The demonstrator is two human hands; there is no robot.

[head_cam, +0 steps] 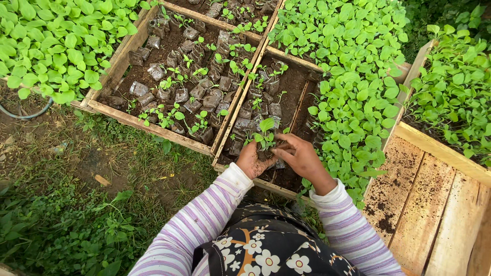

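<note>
The person's two hands meet over the near end of a wooden crate (307, 92) of dark soil. The left hand (250, 161) and the right hand (302, 156) are both closed around one seedling (266, 134), a small plant with a few green leaves rooted in a soil-filled plastic sleeve. The left hand cups the sleeve from its side, and the fingers (286, 140) of the right hand curl over it from the other. The seedling stands upright between them, just inside the crate's front board (276, 188).

Close behind the hands, more sleeved seedlings (253, 105) stand packed in rows, leaving little bare soil around the held plant. To the right, a dense mass of leafy young plants (353, 87) fills the rest of that crate and crowds right up to the right wrist. A neighbouring crate (153, 128) to the left holds sparser sleeves, some tipped over, with small sprouts among them. Beyond it lies another bed of broad green leaves (56, 41).

At the far right, a bare wooden tray (434, 204) is dusted with crumbs of soil. Grass and weeds (76, 220) cover the ground at the lower left, and a hose (30, 113) curves near the leafy bed. Striped sleeves (199, 225) cover both arms.
</note>
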